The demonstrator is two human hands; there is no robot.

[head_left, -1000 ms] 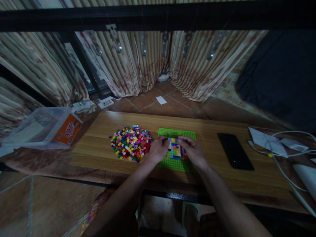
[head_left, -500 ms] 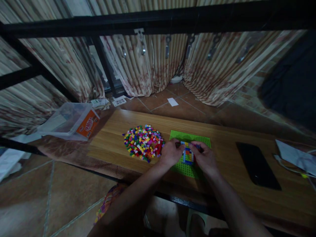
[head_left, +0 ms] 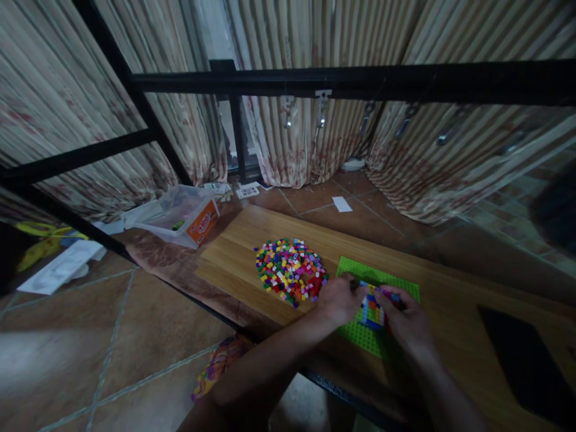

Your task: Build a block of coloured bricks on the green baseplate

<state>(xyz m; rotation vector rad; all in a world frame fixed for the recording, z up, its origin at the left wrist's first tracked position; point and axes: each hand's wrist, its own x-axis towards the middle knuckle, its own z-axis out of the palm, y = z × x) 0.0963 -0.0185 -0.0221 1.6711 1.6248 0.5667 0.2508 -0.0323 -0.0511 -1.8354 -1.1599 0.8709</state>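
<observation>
A small multicoloured toy brick build (head_left: pixel 372 311), with blue, orange and white parts, is on a green studded baseplate (head_left: pixel 360 343). My left hand (head_left: pixel 339 300) has its fingers closed at the build's far left edge. At the far right edge my right hand (head_left: pixel 408 319) pinches, with pink and dark blue bricks showing by its fingers. The fingertips and part of the build are hard to make out in the dim light. Just left of my left hand lies a pile of loose toy bricks (head_left: pixel 288 270) in many colours.
The wooden table (head_left: pixel 238 240) carries a flat black object (head_left: pixel 524 354) at the right. Left of the table stands a clear plastic box (head_left: pixel 166 225) with an orange label. A black metal rail (head_left: pixel 337 83) with hanging hooks crosses in front of curtains.
The head view has swung left, so the table, bricks and hands sit further right and lower. Both hands stay at the brick build on the baseplate.
</observation>
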